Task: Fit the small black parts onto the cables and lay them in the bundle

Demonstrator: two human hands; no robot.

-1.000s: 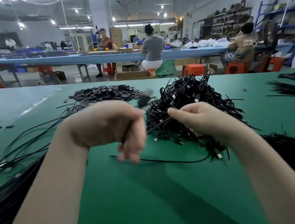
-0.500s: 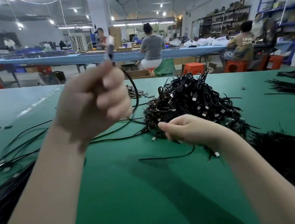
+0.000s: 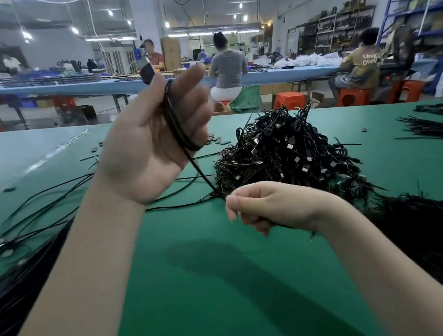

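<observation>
My left hand point(image 3: 148, 144) is raised above the green table point(image 3: 211, 276), palm toward me. It holds a black cable point(image 3: 176, 129) that loops across the fingers, with a small black part point(image 3: 147, 73) on the cable's end sticking up above them. The cable runs down to my right hand point(image 3: 269, 206), which grips it low over the table in front of a heap of tangled black cables point(image 3: 288, 151). A few loose small black parts point(image 3: 220, 141) lie behind my left hand.
A bundle of laid-out cables point(image 3: 13, 255) spreads along the left edge. More dark cables point(image 3: 420, 220) lie at the right, and another bunch point(image 3: 436, 127) sits at the far right. People work at a blue bench point(image 3: 74, 88) beyond the table.
My left hand has turned palm toward me and opened somewhat, with the cable now looped over its fingers. My right hand stays low by the heap, gripping the cable.
</observation>
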